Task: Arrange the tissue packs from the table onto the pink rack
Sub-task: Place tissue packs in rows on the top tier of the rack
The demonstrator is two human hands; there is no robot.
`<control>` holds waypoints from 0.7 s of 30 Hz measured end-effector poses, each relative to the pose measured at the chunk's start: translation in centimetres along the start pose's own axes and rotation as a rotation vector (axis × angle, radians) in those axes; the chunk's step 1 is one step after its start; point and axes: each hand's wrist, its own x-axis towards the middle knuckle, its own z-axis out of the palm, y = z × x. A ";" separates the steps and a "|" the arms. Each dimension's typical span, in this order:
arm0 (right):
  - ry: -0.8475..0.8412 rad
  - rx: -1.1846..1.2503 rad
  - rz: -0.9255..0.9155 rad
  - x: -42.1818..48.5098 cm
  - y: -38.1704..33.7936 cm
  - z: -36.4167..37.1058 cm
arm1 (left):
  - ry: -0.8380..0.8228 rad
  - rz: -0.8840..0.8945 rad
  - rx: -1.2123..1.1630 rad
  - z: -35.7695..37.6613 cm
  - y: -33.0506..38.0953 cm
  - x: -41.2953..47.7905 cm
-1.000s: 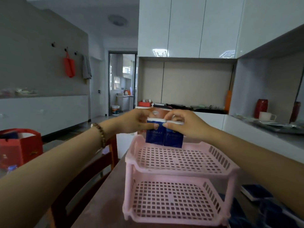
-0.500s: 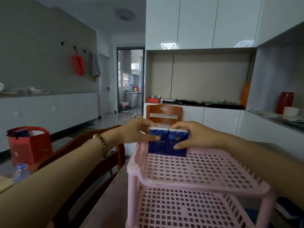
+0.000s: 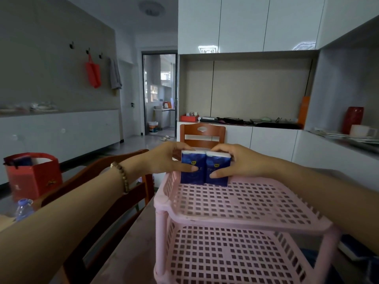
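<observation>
Left hand (image 3: 164,158) pinches left pack (image 3: 192,158), right hand (image 3: 240,162) pinches right pack (image 3: 217,160), both upright and touching at the far-left corner of the rack (image 3: 235,220) top tier; spare packs (image 3: 352,251) lie on the worktop nearer the right grip.

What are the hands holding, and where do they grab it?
The left hand grips one blue tissue pack, the right hand the other pack: thumb on the front, fingers over the top.

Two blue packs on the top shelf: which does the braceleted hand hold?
The left pack, pinched by the left hand; the right hand holds the right pack beside it.
</observation>
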 end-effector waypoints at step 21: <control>-0.031 0.013 0.044 0.1 0.1 -0.4 | -0.004 -0.018 0.048 -0.2 1.2 -0.8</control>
